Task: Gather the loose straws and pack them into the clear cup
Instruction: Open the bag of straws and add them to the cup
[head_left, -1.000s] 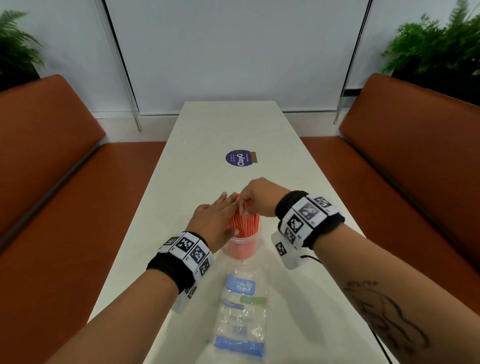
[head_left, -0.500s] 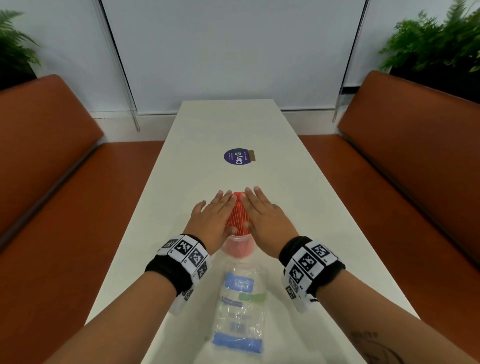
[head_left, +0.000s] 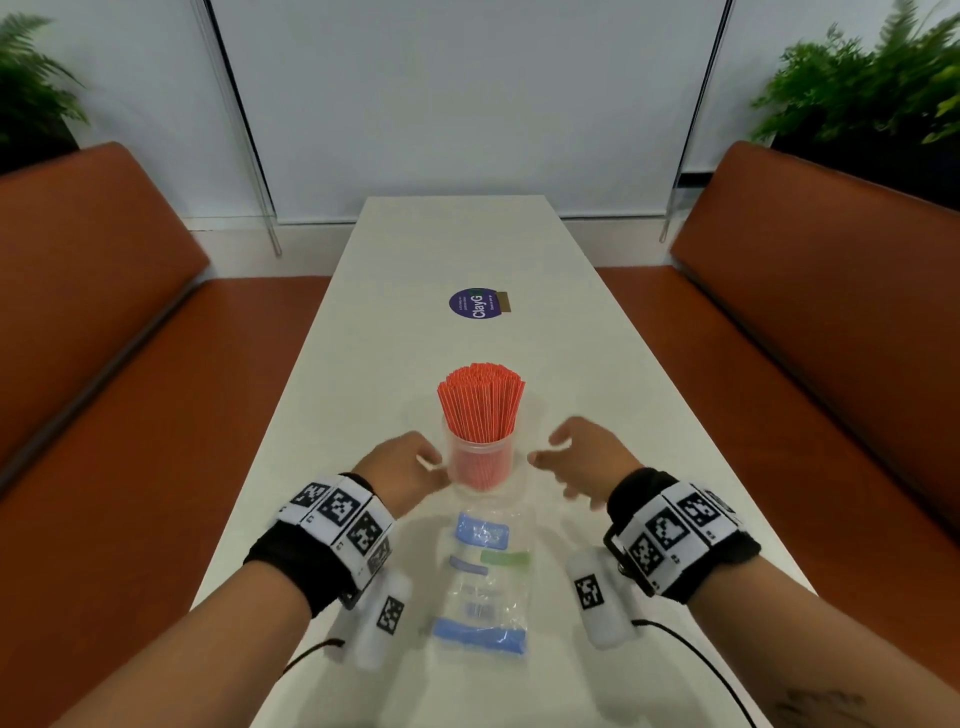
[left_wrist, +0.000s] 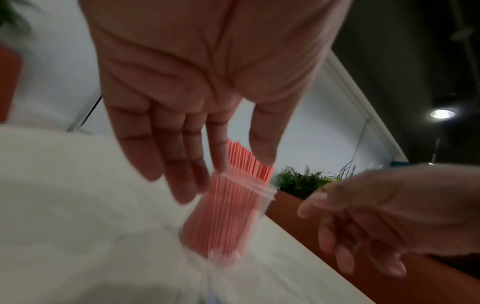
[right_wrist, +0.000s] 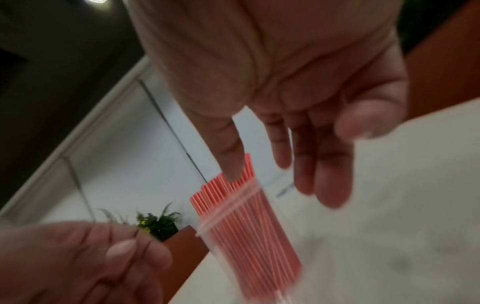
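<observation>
A bundle of red straws (head_left: 480, 405) stands upright in the clear cup (head_left: 479, 460) on the white table (head_left: 597, 364); their tops fan out above the rim. My left hand (head_left: 410, 470) hovers just left of the cup, fingers relaxed and holding nothing. My right hand (head_left: 579, 462) hangs a little to the right of the cup, fingers loosely spread, also empty. The left wrist view shows the straws (left_wrist: 233, 205) in the cup (left_wrist: 259, 197) beyond my straight fingers (left_wrist: 182, 164). In the right wrist view the straws (right_wrist: 246, 216) stand past my fingers (right_wrist: 324, 160).
An empty clear plastic bag (head_left: 480, 582) with blue and green labels lies flat on the table between my wrists, just in front of the cup. A round purple sticker (head_left: 475, 304) sits farther back. Orange benches (head_left: 831, 338) flank the table on both sides.
Both hands have let go of the straw bundle and drawn back toward me and apart. The straws now stand free in the cup.
</observation>
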